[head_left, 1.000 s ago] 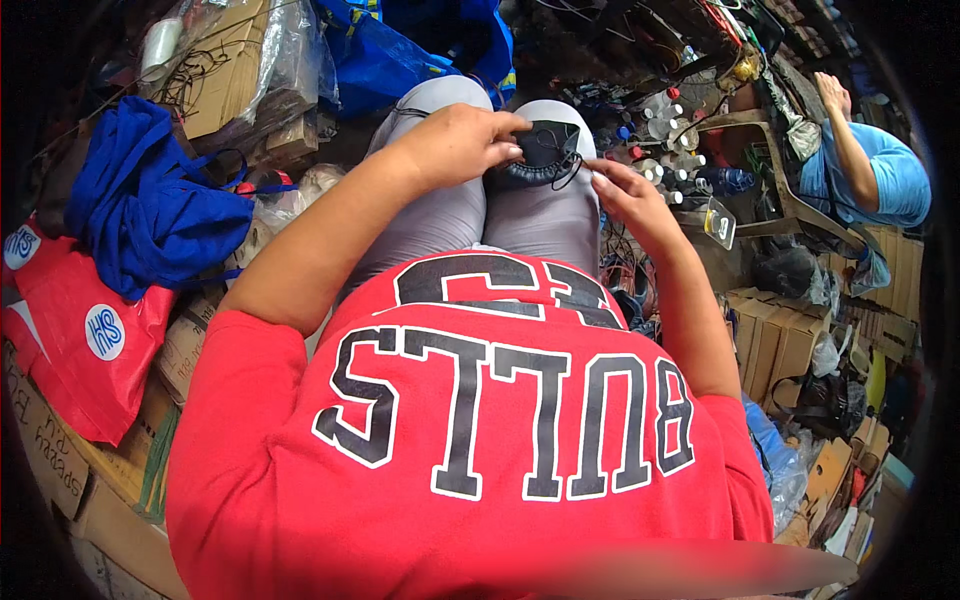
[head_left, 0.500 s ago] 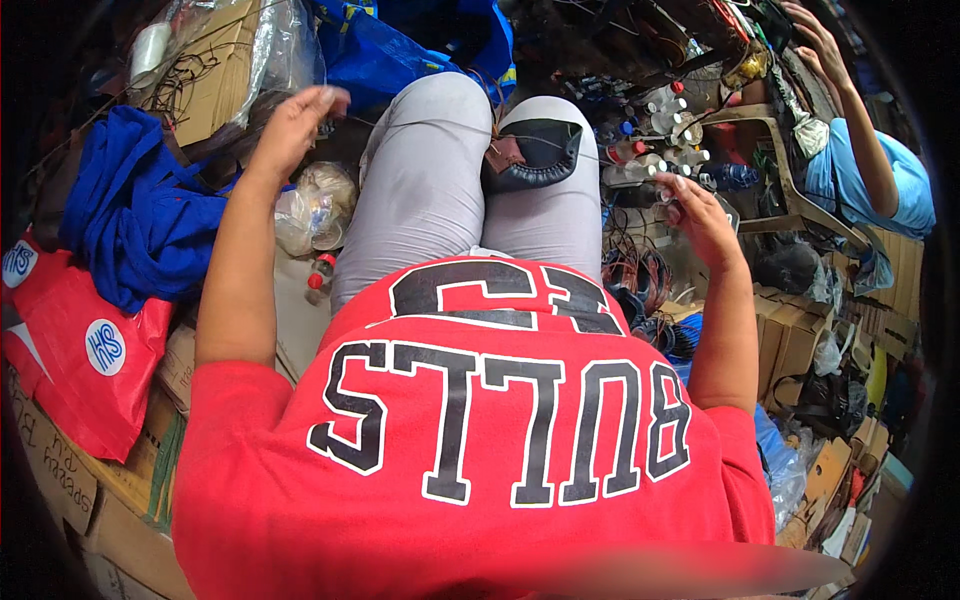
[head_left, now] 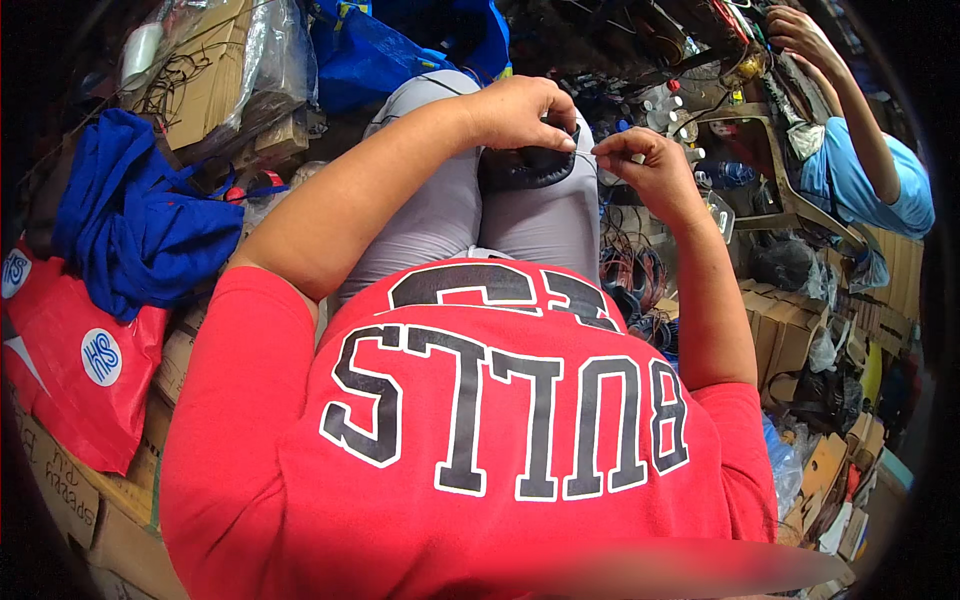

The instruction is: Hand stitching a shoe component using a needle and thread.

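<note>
On my thighs rests a padded black leather piece (head_left: 535, 173), possibly a shoe upper; my left hand partly covers it. My left hand (head_left: 522, 112) is over its upper edge, thumb and fingertips pinched together at a thin thread (head_left: 584, 153). Just to the right, my right hand (head_left: 648, 163) is closed in a pinch on the same thread, its fingertips a short gap from the left thumb. A dark cord crosses my left knee. Whether a needle is in either pinch is too small to tell.
Left are a blue cloth (head_left: 140, 215), a red bag (head_left: 95, 370) and cardboard (head_left: 210, 80). A blue bag (head_left: 400, 60) lies ahead. Small bottles (head_left: 662, 105) and a wooden frame (head_left: 785, 160) stand right, near a co-worker in a light blue shirt (head_left: 880, 180).
Both hands were spread wide to either side with the thread stretched out; now they have come together over the black leather piece. The left arm has swung in across my left thigh.
</note>
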`<state>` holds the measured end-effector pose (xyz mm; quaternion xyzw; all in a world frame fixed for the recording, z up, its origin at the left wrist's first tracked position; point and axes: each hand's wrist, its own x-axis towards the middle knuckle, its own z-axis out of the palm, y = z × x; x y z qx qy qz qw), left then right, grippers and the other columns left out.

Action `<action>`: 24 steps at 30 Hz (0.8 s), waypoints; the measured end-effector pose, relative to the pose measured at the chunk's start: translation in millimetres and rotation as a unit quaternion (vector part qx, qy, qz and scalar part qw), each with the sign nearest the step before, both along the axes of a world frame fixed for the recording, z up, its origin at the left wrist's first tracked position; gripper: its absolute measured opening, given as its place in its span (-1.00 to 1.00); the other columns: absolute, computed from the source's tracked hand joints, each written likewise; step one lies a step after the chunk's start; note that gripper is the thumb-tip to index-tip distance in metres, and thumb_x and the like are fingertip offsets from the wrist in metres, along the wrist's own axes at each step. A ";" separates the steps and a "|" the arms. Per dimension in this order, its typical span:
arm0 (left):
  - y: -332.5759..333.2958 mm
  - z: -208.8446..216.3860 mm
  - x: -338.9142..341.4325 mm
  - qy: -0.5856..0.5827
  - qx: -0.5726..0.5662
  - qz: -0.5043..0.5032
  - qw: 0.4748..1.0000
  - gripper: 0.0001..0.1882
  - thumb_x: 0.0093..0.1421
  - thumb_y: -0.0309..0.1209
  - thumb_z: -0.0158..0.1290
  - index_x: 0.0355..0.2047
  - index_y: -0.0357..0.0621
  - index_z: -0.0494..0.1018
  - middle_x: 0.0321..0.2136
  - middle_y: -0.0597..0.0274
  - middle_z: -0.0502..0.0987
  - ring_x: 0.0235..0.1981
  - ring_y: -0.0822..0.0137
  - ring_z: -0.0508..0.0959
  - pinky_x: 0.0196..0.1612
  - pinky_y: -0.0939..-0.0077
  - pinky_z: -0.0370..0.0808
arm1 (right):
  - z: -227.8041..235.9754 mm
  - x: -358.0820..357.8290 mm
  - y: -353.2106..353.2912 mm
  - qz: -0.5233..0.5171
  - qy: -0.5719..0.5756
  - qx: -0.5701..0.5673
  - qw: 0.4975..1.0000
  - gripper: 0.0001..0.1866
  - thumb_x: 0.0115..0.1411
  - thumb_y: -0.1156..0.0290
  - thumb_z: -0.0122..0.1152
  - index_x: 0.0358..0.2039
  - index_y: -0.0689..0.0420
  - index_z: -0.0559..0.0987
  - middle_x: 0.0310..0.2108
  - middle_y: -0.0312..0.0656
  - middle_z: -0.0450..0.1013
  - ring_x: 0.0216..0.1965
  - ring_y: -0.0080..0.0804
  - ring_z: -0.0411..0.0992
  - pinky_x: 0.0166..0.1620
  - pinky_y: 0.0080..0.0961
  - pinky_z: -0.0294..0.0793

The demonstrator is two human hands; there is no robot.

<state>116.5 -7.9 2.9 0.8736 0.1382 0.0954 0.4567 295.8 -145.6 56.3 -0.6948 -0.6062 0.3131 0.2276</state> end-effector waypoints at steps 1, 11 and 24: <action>0.6 -0.6 1.9 0.000 0.000 -0.001 1.000 -0.69 0.03 -0.19 0.21 -0.28 -0.10 0.54 -0.33 0.20 0.46 -0.21 0.30 0.46 -0.13 0.44 0.37 | -1.0 1.2 0.7 -0.006 0.017 -0.010 1.000 -0.88 0.01 0.58 0.26 -0.38 0.19 0.61 -0.43 -0.33 0.46 -0.34 -0.60 0.39 -0.24 -0.65 0.38; 5.4 -15.2 8.1 -0.012 -0.138 -0.036 0.990 -0.75 0.02 -0.22 0.21 -0.42 -0.14 0.56 -0.38 0.23 0.44 -0.25 0.33 0.44 -0.14 0.49 0.33 | -14.0 6.2 8.5 0.030 0.086 -0.060 0.994 -0.89 0.02 0.49 0.31 -0.38 0.15 0.63 -0.41 -0.33 0.40 -0.29 -0.56 0.38 -0.18 -0.61 0.36; -7.2 -17.5 10.4 -0.008 -0.129 0.017 0.991 -0.77 0.02 -0.27 0.18 -0.42 -0.18 0.57 -0.40 0.19 0.49 -0.29 0.29 0.49 -0.18 0.46 0.37 | -21.0 -8.2 -8.7 -0.011 0.310 -0.132 0.942 -0.82 0.14 0.40 0.20 -0.27 0.18 0.54 -0.34 -0.41 0.45 -0.27 -0.68 0.33 -0.13 -0.70 0.30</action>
